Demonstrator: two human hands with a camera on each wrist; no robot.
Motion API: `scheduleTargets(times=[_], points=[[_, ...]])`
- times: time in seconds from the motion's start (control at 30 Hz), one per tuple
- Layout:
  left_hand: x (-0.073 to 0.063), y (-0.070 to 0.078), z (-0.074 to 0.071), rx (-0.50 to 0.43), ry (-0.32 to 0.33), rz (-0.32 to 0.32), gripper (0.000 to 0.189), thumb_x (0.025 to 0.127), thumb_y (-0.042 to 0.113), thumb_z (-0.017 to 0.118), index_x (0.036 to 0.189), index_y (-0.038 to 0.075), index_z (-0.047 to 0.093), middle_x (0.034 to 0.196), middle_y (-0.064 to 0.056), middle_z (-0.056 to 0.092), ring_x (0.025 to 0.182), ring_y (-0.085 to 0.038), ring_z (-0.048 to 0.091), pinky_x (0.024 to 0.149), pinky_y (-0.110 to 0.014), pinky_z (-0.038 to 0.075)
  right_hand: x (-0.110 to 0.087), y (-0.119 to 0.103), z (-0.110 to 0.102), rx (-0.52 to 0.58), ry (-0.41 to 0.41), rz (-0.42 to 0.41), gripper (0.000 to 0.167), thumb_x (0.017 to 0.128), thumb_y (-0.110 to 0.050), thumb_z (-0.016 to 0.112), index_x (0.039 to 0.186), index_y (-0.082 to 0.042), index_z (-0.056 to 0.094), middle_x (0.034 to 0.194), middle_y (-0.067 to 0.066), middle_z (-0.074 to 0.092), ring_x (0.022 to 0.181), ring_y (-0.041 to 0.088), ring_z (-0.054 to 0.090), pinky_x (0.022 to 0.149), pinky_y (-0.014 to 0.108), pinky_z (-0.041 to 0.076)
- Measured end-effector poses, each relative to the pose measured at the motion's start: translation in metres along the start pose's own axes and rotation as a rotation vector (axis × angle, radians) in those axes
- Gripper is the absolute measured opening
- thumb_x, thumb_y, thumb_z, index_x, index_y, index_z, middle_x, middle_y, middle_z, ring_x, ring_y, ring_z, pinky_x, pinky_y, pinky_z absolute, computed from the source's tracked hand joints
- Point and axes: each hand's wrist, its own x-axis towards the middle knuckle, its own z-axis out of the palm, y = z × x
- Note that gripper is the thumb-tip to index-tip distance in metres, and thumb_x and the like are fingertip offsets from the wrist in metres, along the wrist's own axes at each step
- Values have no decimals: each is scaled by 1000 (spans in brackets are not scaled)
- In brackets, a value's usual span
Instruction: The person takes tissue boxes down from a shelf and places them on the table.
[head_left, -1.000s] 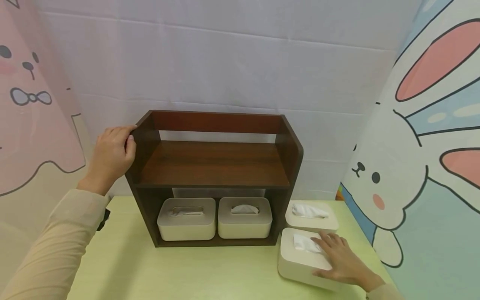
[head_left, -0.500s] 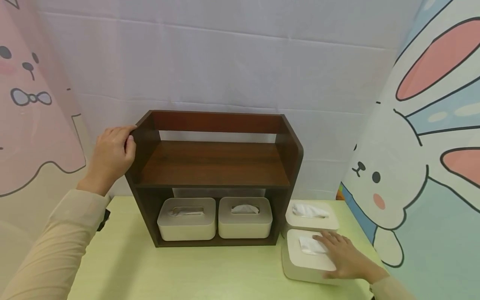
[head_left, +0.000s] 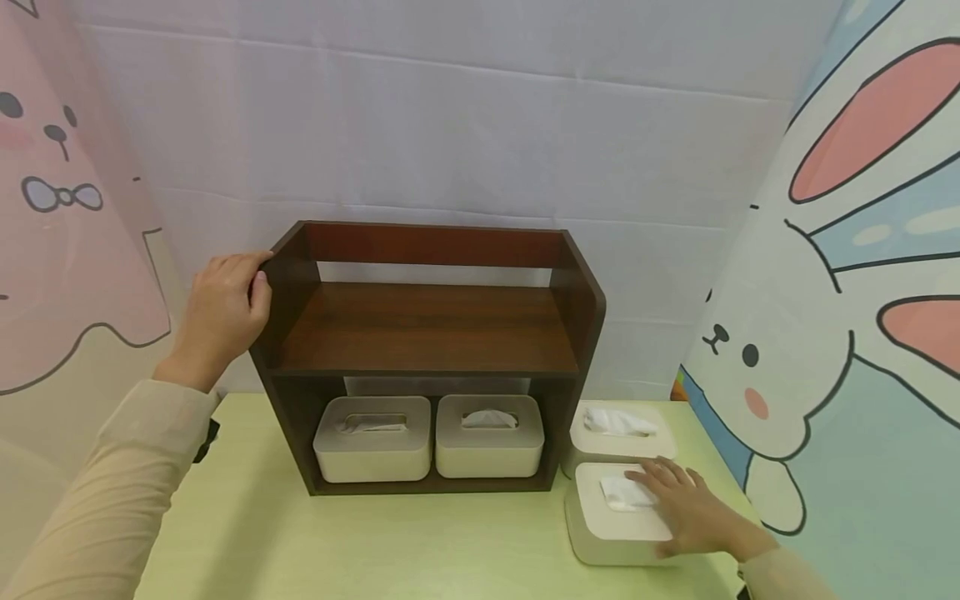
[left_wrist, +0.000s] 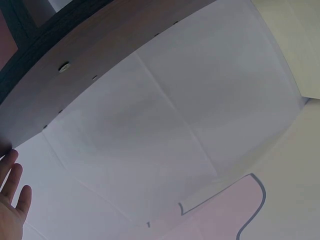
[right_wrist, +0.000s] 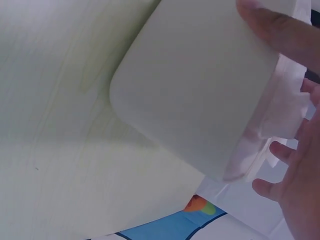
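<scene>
- The near tissue box [head_left: 618, 521] sits on the green bench [head_left: 375, 550], just right of the wooden shelf [head_left: 431, 325], touching or nearly touching a second tissue box [head_left: 618, 433] behind it.
- The right hand [head_left: 686, 512] lies flat on its lid, fingers loosely spread across the tissue [head_left: 626, 493], apparently pressing the box down to steady it.
- The left hand [head_left: 225, 312] grips the shelf's upper left side panel, probably bracing it against tipping.
- Two more boxes [head_left: 373, 437] [head_left: 490, 433] fill the shelf's lower compartment side by side.
- The right wrist view shows fingertips [right_wrist: 280, 35] on the lid's far edge; the palm is cut off, and whether the two outer boxes touch is unclear.
</scene>
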Motion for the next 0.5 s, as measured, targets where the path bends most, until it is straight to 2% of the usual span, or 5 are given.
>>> scheduleTargets(times=[0.13,0.3,0.5], points=[[0,0,0,-2,11,7,32,91,10,39,113,-4,57,110,-26,59,103,-43,48,87,-58,34,5,-11,-3,29,58,-25,100,53,-63,71,131,-8,44,133,23,44,117,49,39,81,69,33],[-1,0,1,12,16,11,32,91,10,39,113,-4,57,109,-26,60,102,-43,49,85,-57,35,17,-30,-9,38,138,-91,80,67,-56,69,128,-8,48,129,18,49,113,45,45,83,62,35],[-1,-1,1,15,11,4,32,91,11,39,114,-3,57,110,-25,59,103,-42,48,84,-57,35,37,-55,-18,29,147,-155,66,78,-45,66,130,-11,47,129,14,51,116,40,47,87,59,38]])
